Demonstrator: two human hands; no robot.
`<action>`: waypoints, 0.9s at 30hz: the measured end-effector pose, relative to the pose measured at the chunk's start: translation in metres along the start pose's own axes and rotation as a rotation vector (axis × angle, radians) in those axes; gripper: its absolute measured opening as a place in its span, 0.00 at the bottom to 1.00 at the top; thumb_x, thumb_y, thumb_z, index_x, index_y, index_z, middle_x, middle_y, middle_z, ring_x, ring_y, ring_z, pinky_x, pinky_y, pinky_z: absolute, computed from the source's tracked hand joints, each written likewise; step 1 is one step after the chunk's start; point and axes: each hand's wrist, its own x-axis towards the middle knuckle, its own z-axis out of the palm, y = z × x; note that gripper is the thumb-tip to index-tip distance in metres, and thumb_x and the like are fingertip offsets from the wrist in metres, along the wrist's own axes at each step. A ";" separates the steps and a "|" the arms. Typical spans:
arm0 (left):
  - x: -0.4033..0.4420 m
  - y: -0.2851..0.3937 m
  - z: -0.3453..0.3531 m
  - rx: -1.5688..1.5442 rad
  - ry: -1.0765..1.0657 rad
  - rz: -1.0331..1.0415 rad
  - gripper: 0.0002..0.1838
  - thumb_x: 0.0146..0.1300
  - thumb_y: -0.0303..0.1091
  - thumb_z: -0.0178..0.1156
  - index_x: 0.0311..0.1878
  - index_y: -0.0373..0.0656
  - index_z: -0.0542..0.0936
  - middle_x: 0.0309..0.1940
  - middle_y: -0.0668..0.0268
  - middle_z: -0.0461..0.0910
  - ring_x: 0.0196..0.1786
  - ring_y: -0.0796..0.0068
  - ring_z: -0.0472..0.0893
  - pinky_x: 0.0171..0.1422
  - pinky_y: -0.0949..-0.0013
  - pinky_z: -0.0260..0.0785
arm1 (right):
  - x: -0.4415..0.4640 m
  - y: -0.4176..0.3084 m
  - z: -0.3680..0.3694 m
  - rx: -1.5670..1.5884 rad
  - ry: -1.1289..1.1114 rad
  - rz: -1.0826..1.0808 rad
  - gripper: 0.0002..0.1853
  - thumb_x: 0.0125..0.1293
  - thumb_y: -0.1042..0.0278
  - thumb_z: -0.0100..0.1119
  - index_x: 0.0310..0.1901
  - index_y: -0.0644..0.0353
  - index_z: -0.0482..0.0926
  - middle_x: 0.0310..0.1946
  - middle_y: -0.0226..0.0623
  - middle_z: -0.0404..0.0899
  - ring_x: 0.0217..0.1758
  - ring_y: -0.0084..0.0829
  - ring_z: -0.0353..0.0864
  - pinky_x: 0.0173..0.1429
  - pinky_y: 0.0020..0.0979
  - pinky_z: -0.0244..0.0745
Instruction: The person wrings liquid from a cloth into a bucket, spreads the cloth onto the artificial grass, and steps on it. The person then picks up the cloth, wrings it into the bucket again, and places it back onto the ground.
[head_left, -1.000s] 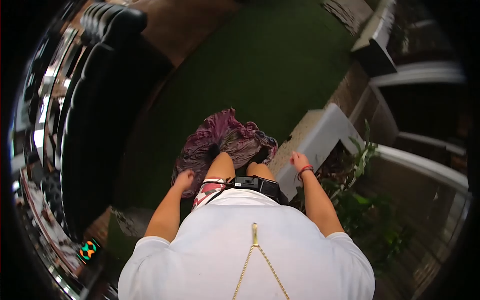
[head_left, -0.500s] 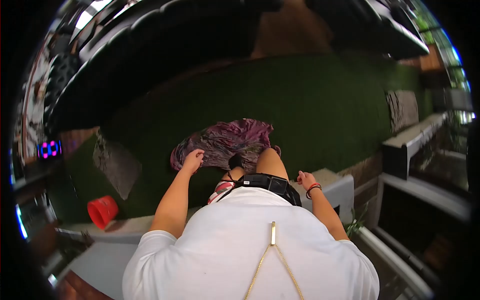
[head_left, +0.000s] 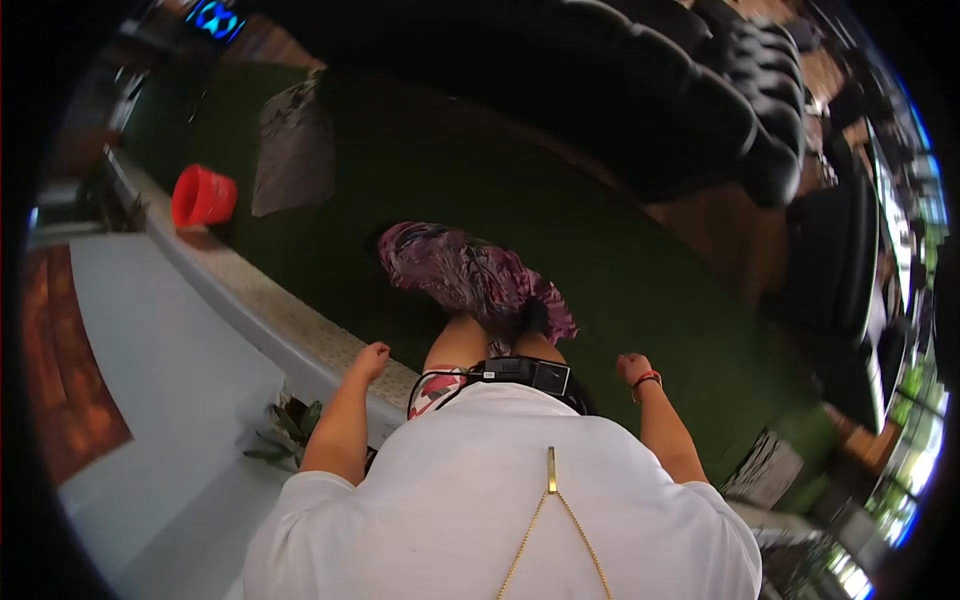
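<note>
My left hand (head_left: 372, 361) hangs low beside my hip, above the pale stone ledge, its fingers curled in, and what they hold, if anything, is too small to make out. On the other side, my right hand (head_left: 633, 368) is over the green floor with its fingers folded and a red band at the wrist; its inside is hidden. Between and beyond the hands, a crumpled purple and grey cloth (head_left: 462, 268) lies on the green floor around my feet. Neither hand touches the cloth. A black device (head_left: 527, 374) sits at my waist.
A red bucket (head_left: 204, 196) stands at the left by the stone ledge (head_left: 270, 311). Near it lies a grey mat (head_left: 294, 150). Black tufted sofas (head_left: 660, 95) curve across the back. A plant (head_left: 288, 430) grows close to my left forearm. Another mat (head_left: 765, 468) is at the lower right.
My view has swung round to the left, so the bucket, ledge and sofas appear in other places. The fingers of my left hand are more curled than half a second ago.
</note>
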 end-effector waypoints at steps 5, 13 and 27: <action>-0.047 -0.033 0.025 -0.302 -0.073 -0.267 0.13 0.54 0.36 0.53 0.40 0.42 0.77 0.32 0.58 0.78 0.34 0.65 0.79 0.40 0.66 0.70 | 0.000 -0.117 -0.008 -0.262 -0.123 -0.133 0.14 0.57 0.61 0.49 0.23 0.64 0.76 0.19 0.35 0.76 0.23 0.26 0.75 0.30 0.27 0.69; -0.014 -0.097 0.009 -0.423 0.141 -0.193 0.12 0.56 0.34 0.50 0.41 0.41 0.76 0.33 0.58 0.78 0.35 0.67 0.78 0.40 0.68 0.69 | 0.047 -0.278 0.077 -0.241 -0.258 -0.343 0.17 0.61 0.58 0.47 0.26 0.66 0.75 0.22 0.38 0.77 0.27 0.28 0.77 0.34 0.27 0.71; -0.026 -0.104 0.002 -0.837 0.303 -0.624 0.13 0.59 0.39 0.51 0.39 0.38 0.75 0.26 0.61 0.77 0.29 0.70 0.75 0.35 0.68 0.67 | 0.150 -0.414 0.079 -0.627 -0.377 -0.223 0.13 0.57 0.62 0.54 0.24 0.64 0.76 0.23 0.36 0.78 0.26 0.28 0.76 0.33 0.28 0.69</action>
